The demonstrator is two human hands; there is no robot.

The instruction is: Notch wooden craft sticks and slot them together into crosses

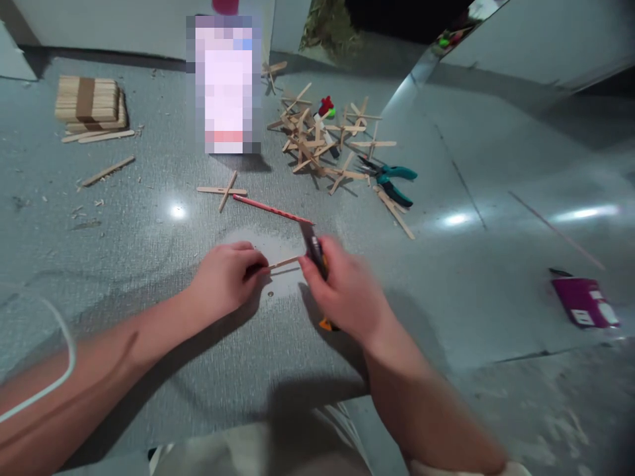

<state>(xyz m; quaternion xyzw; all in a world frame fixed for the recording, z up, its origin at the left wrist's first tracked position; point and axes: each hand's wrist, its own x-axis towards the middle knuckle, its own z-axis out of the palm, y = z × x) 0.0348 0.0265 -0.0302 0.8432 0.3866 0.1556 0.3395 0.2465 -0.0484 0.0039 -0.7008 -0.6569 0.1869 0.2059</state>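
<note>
My left hand (229,274) is closed, pinching one end of a thin wooden craft stick (284,263) just above the grey textured surface. Wrapped around a utility knife (316,254) with a dark and yellow handle, my right hand (344,284) brings its thumb up to the stick's other end. The knife's blade points away from me, its tip near a red patterned pencil (272,210) lying on the surface. Beyond the pencil rest two crossed craft sticks (227,190). The right hand is slightly smeared by motion.
Banded craft sticks (89,99) are stacked at the back left. A jumbled pile of crossed sticks (307,139) lies at the back, beside teal-handled pliers (389,177). A purple packet (585,301) is at the right. A white cable (67,350) loops over my left forearm.
</note>
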